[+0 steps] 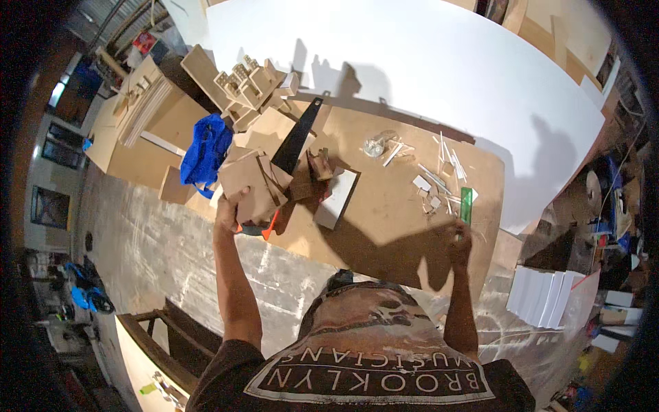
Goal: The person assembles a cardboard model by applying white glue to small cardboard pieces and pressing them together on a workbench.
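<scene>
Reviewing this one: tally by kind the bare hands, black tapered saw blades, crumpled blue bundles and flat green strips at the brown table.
Bare left hand and bare right hand: 2
Black tapered saw blade: 1
Crumpled blue bundle: 1
Flat green strip: 1
Total: 5

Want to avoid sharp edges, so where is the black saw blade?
In the head view, the black saw blade is just left of centre, slanting up rightward from beside the wooden piece in the left hand.

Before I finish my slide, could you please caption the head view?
Left hand gripping wood near a saw; right hand by a green strip.
</scene>
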